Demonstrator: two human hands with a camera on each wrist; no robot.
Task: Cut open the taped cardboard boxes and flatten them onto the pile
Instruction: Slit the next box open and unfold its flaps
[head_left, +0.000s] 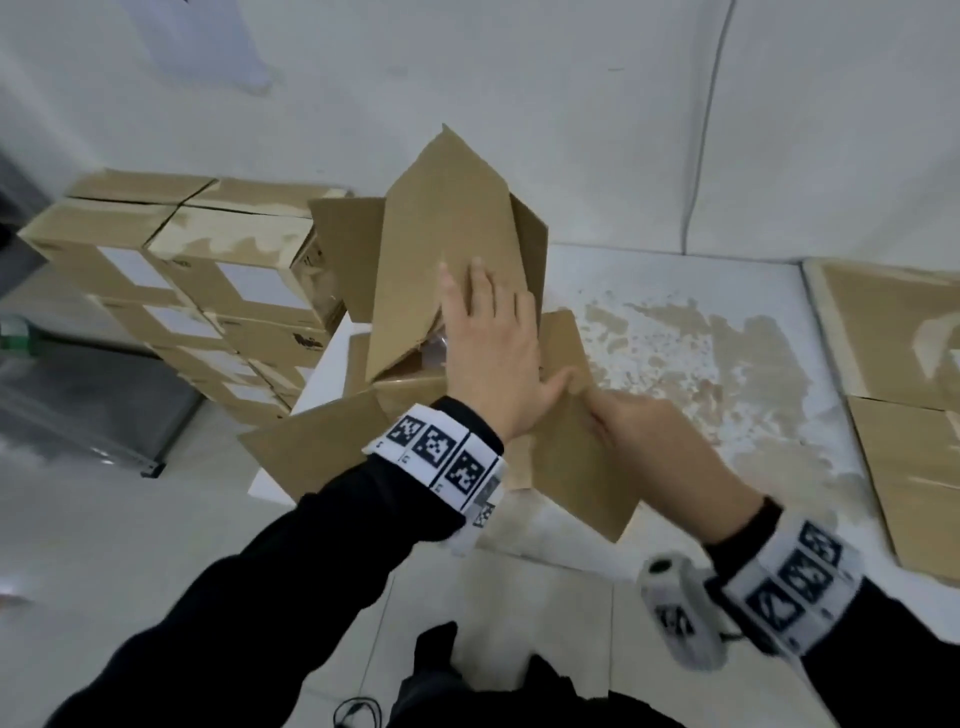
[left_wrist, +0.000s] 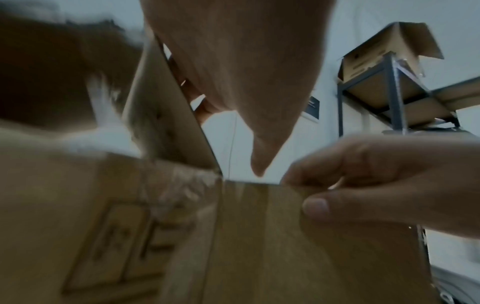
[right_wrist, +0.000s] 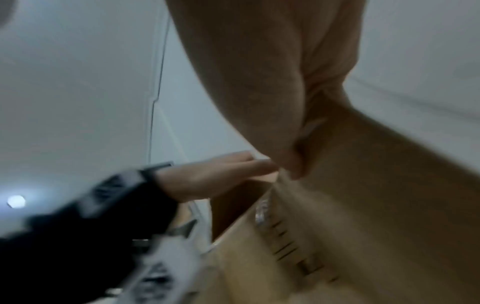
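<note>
Pressing flat on the opened box (head_left: 452, 249), left hand (head_left: 493, 348) spread; right hand (head_left: 639, 421) pinches its flap (head_left: 576, 467); print unreadable.

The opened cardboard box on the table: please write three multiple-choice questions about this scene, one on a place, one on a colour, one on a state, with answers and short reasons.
1. Where is the stack of sealed boxes?
A. left of the table
B. on the table's right end
C. under the table

2. What colour are the person's sleeves?
A. white
B. black
C. red

3. What is the right hand doing?
A. hanging idle
B. pinching a flap of the opened box
C. holding a knife

Answers: 1 A, the stack stands left of the white table. 2 B, both sleeves are black. 3 B, the left wrist view shows thumb and fingers closed on the flap's edge, while the left hand lies flat on a raised panel.
</note>
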